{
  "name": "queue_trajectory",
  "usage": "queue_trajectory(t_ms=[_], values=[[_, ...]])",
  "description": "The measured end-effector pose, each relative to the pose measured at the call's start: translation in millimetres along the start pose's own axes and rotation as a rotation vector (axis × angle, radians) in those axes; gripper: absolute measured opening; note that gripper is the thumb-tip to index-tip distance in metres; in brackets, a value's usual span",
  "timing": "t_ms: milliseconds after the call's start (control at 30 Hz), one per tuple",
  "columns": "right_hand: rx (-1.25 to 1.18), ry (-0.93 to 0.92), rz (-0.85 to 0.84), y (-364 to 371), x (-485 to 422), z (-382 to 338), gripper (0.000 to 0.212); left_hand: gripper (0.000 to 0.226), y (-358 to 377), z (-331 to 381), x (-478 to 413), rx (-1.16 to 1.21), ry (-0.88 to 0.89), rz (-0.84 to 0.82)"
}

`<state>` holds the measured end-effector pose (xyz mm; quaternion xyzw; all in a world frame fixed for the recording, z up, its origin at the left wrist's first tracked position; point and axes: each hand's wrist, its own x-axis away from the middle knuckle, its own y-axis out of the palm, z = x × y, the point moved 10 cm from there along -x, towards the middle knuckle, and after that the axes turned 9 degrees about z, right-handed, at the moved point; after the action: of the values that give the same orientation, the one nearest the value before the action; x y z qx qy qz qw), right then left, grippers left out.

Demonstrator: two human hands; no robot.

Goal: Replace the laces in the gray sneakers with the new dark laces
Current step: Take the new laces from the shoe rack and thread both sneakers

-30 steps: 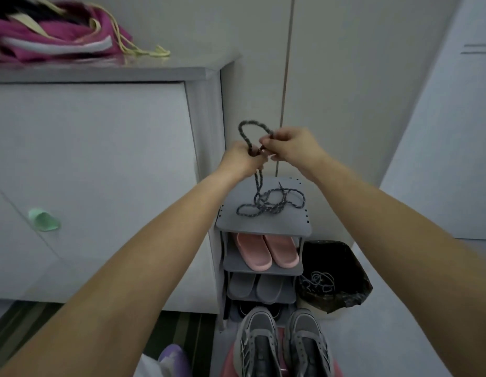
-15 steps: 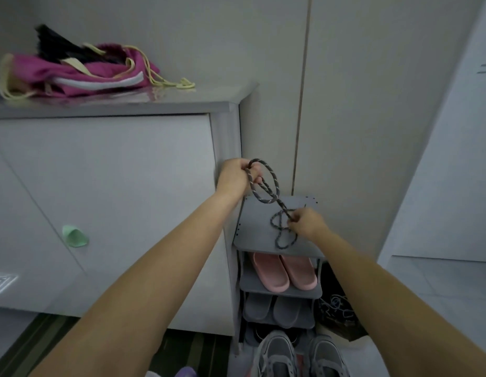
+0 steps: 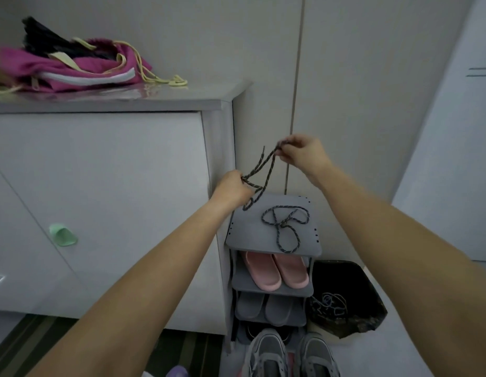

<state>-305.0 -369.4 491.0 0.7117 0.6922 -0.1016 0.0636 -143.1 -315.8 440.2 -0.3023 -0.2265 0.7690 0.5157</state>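
A dark speckled lace (image 3: 263, 170) hangs in the air above the grey shoe rack (image 3: 242, 235). My left hand (image 3: 232, 187) grips its lower part and my right hand (image 3: 300, 153) pinches its upper end, with the strands stretched between them. A second dark lace (image 3: 285, 227) lies in loose loops on the rack's top shelf. The two gray sneakers (image 3: 266, 355) stand without laces at the bottom of the view, toes toward the rack.
Pink slippers (image 3: 277, 270) and grey slippers (image 3: 266, 306) fill the rack's lower shelves. A black bin bag (image 3: 350, 300) holding old laces sits right of the rack. A white cabinet (image 3: 100, 200) with a pink bag (image 3: 73, 69) on top stands left.
My right hand has risen from the rack's top shelf, lifting one lace end up and right. The other lace stays looped on the shelf. My left hand dropped slightly.
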Motion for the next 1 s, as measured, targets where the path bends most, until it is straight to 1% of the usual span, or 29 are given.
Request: queue_trajectory(t_ms=[100, 167, 200, 233, 300, 400, 467, 533, 600, 633, 667, 833, 933, 1000], values=[[0.086, -0.056, -0.027, -4, 15, -13, 0.018, 0.024, -7, 16, 6, 0.116, 0.052, 0.03], [0.158, -0.071, -0.056, -8, 30, -13, 0.014, 0.044, -9, 32, 17, 0.172, 0.126, 0.023], [0.185, -0.074, -0.066, -11, 38, -12, 0.014, 0.047, -9, 39, 23, 0.181, 0.165, 0.015], [0.214, -0.077, -0.076, -14, 46, -10, 0.015, 0.043, -9, 46, 30, 0.184, 0.202, 0.004], [0.261, -0.066, -0.093, -23, 63, -2, 0.013, 0.029, -2, 50, 45, 0.19, 0.234, -0.032], [0.264, 0.002, -0.106, -39, 89, 21, 0.011, 0.025, 18, 44, 75, 0.231, 0.207, -0.129], [0.291, 0.037, -0.12, -48, 109, 38, 0.009, 0.018, 37, 38, 96, 0.27, 0.195, -0.183], [0.334, 0.068, -0.147, -54, 129, 58, 0.009, 0.009, 55, 27, 116, 0.293, 0.162, -0.22], [0.343, 0.116, -0.164, -61, 150, 81, 0.01, 0.005, 73, 15, 129, 0.272, 0.136, -0.242], [0.368, 0.138, -0.167, -66, 159, 94, 0.008, 0.003, 80, 8, 135, 0.257, 0.115, -0.248], [0.418, 0.153, -0.169, -71, 168, 108, 0.004, 0.002, 84, 1, 139, 0.246, 0.087, -0.247], [0.709, 0.246, -0.234, -103, 213, 190, 0.012, 0.011, 99, -37, 155, 0.234, -0.055, -0.244], [0.835, 0.333, -0.292, -125, 239, 238, 0.026, 0.018, 106, -63, 161, 0.24, -0.151, -0.244], [0.93, 0.396, -0.31, -143, 253, 262, 0.027, 0.018, 112, -82, 166, 0.237, -0.215, -0.257]])
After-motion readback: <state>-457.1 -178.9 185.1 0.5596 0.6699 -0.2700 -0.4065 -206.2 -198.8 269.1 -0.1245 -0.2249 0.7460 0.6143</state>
